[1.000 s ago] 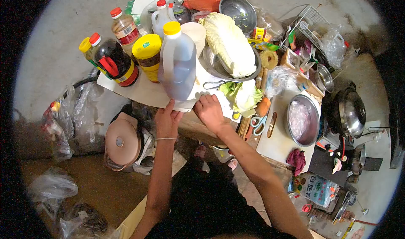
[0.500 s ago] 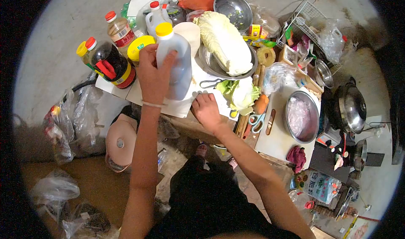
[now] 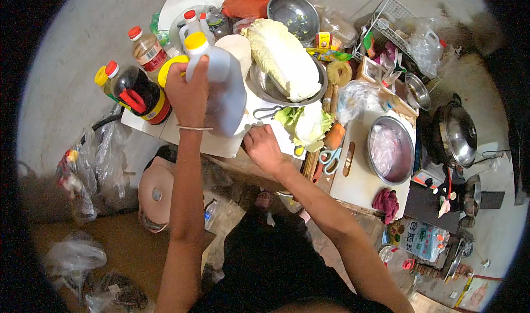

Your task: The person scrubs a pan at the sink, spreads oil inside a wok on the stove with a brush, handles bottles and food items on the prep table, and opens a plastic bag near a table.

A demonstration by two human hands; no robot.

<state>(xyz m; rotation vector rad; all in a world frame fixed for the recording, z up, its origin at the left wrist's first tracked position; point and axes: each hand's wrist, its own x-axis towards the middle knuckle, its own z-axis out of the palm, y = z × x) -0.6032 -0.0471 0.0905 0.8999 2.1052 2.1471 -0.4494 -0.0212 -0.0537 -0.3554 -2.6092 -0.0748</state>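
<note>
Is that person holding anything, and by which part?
The left hand holds the yellow-capped jug by its handle, near the top. Whether the right hand grips anything cannot be told.

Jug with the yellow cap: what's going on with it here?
A person's left hand holds the jug near its top; whether it is off the white paper is hard to tell. The right hand is by the paper's front edge. A dark bottle stands to the left, and a cabbage lies in a bowl to the right.
</note>
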